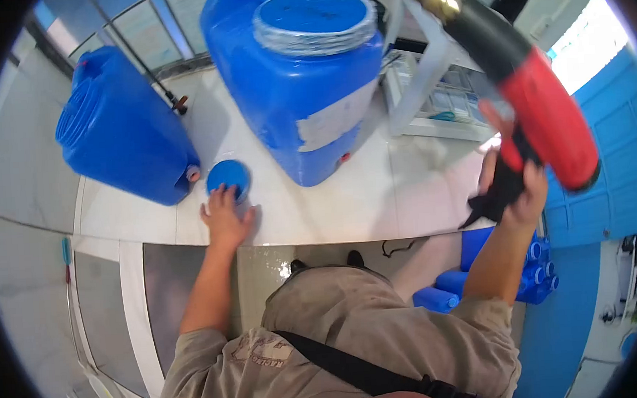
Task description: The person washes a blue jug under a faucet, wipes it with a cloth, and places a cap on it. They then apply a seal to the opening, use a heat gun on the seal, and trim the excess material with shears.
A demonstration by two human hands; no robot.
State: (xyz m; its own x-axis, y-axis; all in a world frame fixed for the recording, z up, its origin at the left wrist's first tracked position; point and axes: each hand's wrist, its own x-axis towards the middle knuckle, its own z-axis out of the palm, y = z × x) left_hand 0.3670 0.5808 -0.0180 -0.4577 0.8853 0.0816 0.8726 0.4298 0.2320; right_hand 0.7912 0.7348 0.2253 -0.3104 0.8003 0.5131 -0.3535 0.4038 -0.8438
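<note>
At about nine o'clock on the white surface, the left hand rests flat, fingers spread over the small blue cap, not closed on it. Right hand, near three o'clock, clasps the red heat gun, nozzle raised toward the foil-sealed blue canister, keeping heat aimed away from the body.

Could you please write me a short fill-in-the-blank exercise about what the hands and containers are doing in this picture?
1. The left hand rests on the white counter with its fingers touching a small round ____ cap.
2. The right hand holds a red and black ____ raised above the counter.
3. The big blue container with the wide sealed mouth stands ____ the counter.

Missing words: blue; heat gun; on
</note>
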